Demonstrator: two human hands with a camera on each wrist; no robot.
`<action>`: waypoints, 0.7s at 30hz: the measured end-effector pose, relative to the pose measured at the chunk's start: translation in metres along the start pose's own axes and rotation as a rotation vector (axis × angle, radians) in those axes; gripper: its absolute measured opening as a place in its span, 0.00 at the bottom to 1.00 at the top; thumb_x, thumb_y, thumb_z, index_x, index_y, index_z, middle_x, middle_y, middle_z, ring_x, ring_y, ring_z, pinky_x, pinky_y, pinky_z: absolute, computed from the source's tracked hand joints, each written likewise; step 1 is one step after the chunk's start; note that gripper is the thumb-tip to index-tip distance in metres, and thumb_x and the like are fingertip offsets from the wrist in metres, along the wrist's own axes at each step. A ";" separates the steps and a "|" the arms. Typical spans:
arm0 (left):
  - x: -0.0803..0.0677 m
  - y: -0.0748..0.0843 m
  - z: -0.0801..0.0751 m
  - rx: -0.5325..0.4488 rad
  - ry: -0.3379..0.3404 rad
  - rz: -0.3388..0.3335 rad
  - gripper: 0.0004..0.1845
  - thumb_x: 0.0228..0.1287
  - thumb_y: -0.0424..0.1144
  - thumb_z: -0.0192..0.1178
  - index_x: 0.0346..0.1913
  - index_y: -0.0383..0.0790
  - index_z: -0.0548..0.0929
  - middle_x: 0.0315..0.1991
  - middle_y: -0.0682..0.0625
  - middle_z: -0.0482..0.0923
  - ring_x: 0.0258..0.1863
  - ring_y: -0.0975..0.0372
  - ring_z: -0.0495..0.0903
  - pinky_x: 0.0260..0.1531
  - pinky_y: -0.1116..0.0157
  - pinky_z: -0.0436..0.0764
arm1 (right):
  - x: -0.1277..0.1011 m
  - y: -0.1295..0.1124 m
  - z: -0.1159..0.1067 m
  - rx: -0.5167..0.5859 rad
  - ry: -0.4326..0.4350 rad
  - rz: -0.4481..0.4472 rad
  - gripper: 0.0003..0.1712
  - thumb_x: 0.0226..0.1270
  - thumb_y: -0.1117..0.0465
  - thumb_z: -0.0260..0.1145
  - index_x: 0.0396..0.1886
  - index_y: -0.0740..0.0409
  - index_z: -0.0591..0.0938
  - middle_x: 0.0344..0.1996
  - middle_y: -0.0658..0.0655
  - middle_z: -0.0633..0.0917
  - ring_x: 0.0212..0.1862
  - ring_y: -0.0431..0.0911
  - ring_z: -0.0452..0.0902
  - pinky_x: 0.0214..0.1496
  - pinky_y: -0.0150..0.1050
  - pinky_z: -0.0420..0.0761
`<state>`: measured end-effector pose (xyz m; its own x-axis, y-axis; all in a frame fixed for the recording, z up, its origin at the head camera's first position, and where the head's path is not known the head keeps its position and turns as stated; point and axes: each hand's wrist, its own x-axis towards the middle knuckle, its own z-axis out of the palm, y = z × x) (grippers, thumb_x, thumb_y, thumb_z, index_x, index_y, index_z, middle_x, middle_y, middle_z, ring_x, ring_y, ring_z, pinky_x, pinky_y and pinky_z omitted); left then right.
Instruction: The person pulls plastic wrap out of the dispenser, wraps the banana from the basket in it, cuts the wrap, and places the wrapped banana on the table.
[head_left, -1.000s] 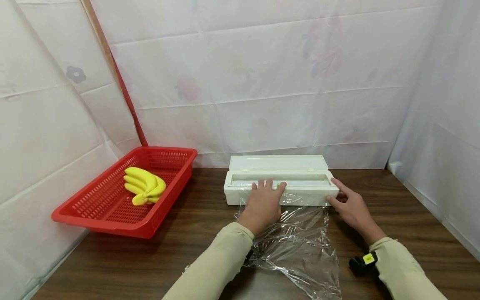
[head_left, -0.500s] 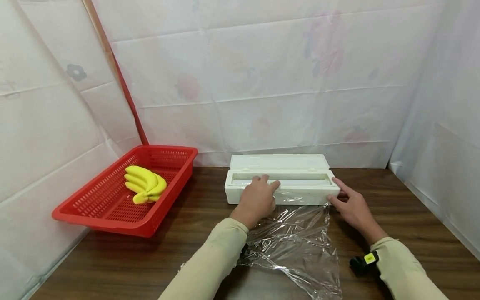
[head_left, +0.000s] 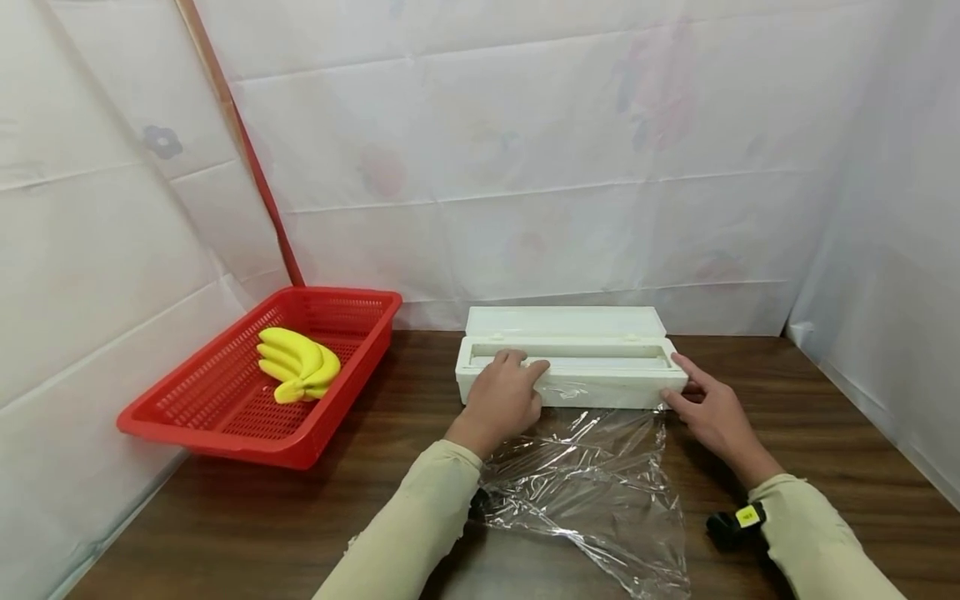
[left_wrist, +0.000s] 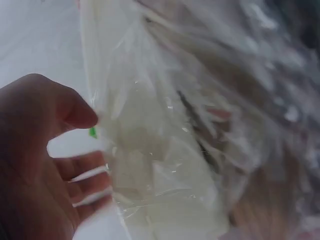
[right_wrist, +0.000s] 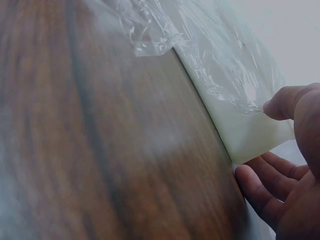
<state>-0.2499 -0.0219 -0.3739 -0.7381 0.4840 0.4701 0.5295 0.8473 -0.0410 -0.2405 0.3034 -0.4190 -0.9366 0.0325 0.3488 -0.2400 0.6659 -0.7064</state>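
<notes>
The fingers of the left hand are laid over the near rim of a white box, left of its middle, with the thumb spread apart from them; nothing is seen to be pinched there. The right end of the box is gripped by the right hand, the thumb set against the near wall and the fingers bent round the end. From the near rim, clear film is draped down the near wall and spread, creased, over the tabletop between the forearms. Inside the box a white roll is partly seen, and the lid is folded back on the far side.

The film can be judged light, limp and slippery, apt to cling and easily torn; it would best be taken by both side edges. The box can be judged stiff and light enough to slide, so it would best be steadied at its ends.

Well to the left, yellow bananas are held in a red basket.
</notes>
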 end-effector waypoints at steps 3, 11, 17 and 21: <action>-0.001 0.003 -0.005 0.076 -0.070 -0.052 0.27 0.64 0.41 0.58 0.67 0.60 0.77 0.57 0.43 0.78 0.60 0.48 0.74 0.58 0.41 0.71 | -0.001 0.001 -0.002 0.003 0.002 0.001 0.37 0.72 0.57 0.66 0.76 0.59 0.64 0.45 0.72 0.84 0.44 0.55 0.80 0.31 0.33 0.80; -0.009 -0.001 -0.008 0.098 -0.169 -0.127 0.33 0.65 0.42 0.58 0.73 0.67 0.67 0.60 0.40 0.74 0.61 0.43 0.70 0.55 0.33 0.68 | 0.000 0.001 -0.006 -0.010 -0.012 0.011 0.38 0.73 0.55 0.66 0.77 0.57 0.64 0.46 0.72 0.84 0.46 0.57 0.80 0.32 0.33 0.80; -0.013 -0.009 -0.011 0.088 -0.154 -0.109 0.32 0.64 0.41 0.59 0.71 0.64 0.69 0.60 0.40 0.73 0.63 0.45 0.69 0.55 0.39 0.71 | 0.000 0.000 -0.006 -0.017 -0.019 0.018 0.38 0.73 0.54 0.65 0.77 0.57 0.63 0.47 0.72 0.83 0.47 0.58 0.80 0.33 0.33 0.79; -0.017 -0.016 -0.012 0.079 -0.123 -0.104 0.32 0.62 0.39 0.60 0.71 0.61 0.71 0.60 0.39 0.73 0.61 0.45 0.70 0.56 0.45 0.73 | 0.000 -0.001 -0.005 -0.014 -0.026 0.019 0.38 0.73 0.53 0.65 0.77 0.57 0.63 0.47 0.73 0.83 0.48 0.59 0.80 0.34 0.34 0.79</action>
<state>-0.2408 -0.0459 -0.3711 -0.8355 0.4116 0.3639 0.4167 0.9065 -0.0687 -0.2392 0.3069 -0.4148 -0.9474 0.0258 0.3189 -0.2185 0.6760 -0.7038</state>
